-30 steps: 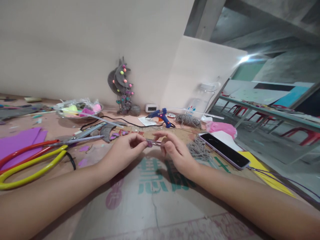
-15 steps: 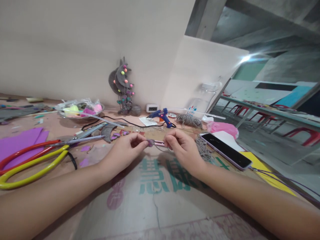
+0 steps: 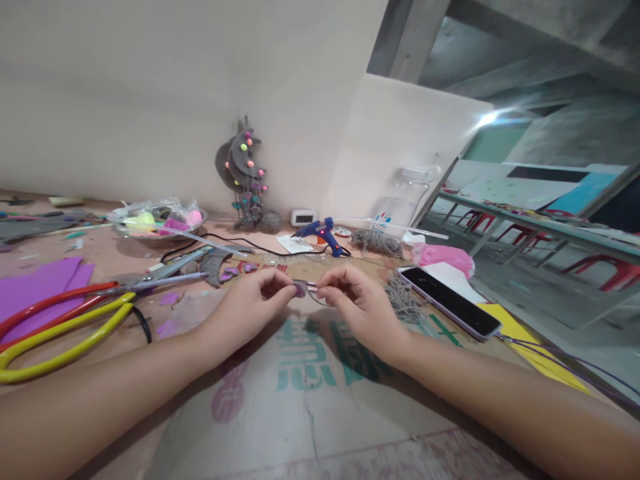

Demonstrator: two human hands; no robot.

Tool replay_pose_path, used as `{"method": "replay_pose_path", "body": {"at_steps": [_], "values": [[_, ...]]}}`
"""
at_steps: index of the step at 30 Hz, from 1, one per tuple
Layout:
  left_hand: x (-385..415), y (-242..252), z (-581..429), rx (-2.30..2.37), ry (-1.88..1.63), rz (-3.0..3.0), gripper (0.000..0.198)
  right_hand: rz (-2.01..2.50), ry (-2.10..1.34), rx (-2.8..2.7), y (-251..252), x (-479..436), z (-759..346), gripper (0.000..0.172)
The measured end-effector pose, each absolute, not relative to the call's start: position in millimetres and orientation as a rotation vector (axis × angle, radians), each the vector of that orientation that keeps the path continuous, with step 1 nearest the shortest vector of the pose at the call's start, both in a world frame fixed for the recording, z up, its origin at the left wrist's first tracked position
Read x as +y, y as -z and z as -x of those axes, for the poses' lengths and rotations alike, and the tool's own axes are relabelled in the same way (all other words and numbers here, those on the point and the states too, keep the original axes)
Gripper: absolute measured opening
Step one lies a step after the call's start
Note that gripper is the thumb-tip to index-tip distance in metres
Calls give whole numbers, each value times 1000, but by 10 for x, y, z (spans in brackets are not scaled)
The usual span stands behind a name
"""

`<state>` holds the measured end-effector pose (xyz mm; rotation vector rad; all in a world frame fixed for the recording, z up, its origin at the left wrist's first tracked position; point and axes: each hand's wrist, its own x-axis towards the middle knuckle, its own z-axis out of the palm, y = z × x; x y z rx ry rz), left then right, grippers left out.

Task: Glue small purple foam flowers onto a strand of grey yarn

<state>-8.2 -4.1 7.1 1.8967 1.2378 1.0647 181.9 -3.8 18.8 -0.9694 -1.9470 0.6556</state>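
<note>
Between the fingertips of my left hand [image 3: 257, 300] is a small purple and grey piece [image 3: 300, 289]. My right hand [image 3: 357, 303] pinches a thin, pinkish slender tool [image 3: 311, 287], whose far end reaches the small piece. A grey strand [image 3: 316, 299] loops beneath the tool between both hands. The two hands are close together above a cardboard sheet [image 3: 270, 427] with green and purple print. What the tool's tip does at the piece is too small to tell.
Scissors with red and yellow handles [image 3: 113, 333] and purple sheets [image 3: 40, 290] lie left. Behind are a blue glue gun [image 3: 323, 233], a bowl [image 3: 155, 230] and a hanging felt ornament [image 3: 245, 167]. Right are grey yarn [image 3: 403, 300] and a phone [image 3: 450, 302].
My right hand has moved left, closer to my left hand, and less of the tool shows between them. The left hand still holds the small piece.
</note>
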Motion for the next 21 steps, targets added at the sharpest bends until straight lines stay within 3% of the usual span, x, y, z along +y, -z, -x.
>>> {"method": "replay_pose_path", "body": {"at_steps": [5,7,10,16,21], "values": [[-53,-55,76,1207,-1078,-1957,18,1004,-518,-2003,-227,16,-1845,25],[-59,-52,75,1183,-1074,-1977,17,1008,-523,-2018,-222,36,-1840,25],[-66,-56,74,1167,-1060,-1991,17,1071,-706,-1963,-201,42,-1808,17],[-70,-75,79,1201,-1061,-1973,17,1082,-1199,-1801,-169,11,-1737,28],[-78,-85,81,1221,-1093,-1970,17,1126,-1183,-1768,-125,22,-1721,32]]}}
